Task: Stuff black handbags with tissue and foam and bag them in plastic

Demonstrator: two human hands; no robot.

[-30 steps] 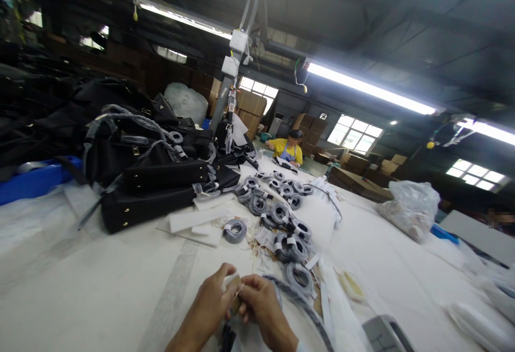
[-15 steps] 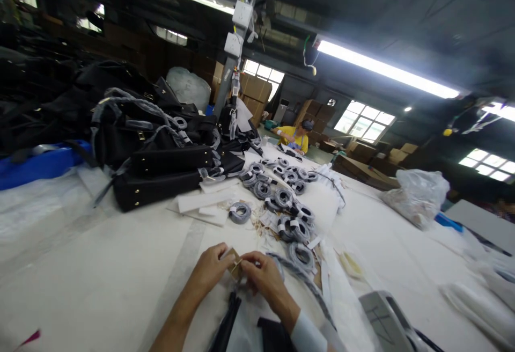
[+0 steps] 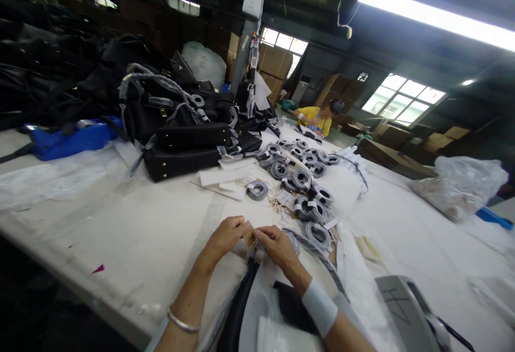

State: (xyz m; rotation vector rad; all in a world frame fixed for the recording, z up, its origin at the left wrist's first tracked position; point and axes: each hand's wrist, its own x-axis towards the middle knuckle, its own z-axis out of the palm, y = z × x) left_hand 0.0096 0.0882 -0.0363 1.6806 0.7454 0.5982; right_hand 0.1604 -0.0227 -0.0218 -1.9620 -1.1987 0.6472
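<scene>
My left hand (image 3: 226,237) and my right hand (image 3: 277,245) meet over the white table (image 3: 132,234), both pinching a small tan tag (image 3: 249,239) between their fingertips. A thin string on the tag is hard to make out. Below my hands lies a black strap or bag part (image 3: 237,309) on clear plastic. Just beyond my right hand sit several coiled grey wrapped straps (image 3: 306,191) with white paper bands, spread toward the far side.
Black handbags (image 3: 181,137) with wrapped handles pile up at the left back, next to a blue cloth (image 3: 68,140). A grey device (image 3: 406,309) lies at the lower right. A clear plastic bag (image 3: 462,185) sits at the right. A person in yellow (image 3: 317,118) works far off.
The view has tilted down and drawn back, so my forearms, a bracelet and the table's near edge now show. My hands stay together on the tag.
</scene>
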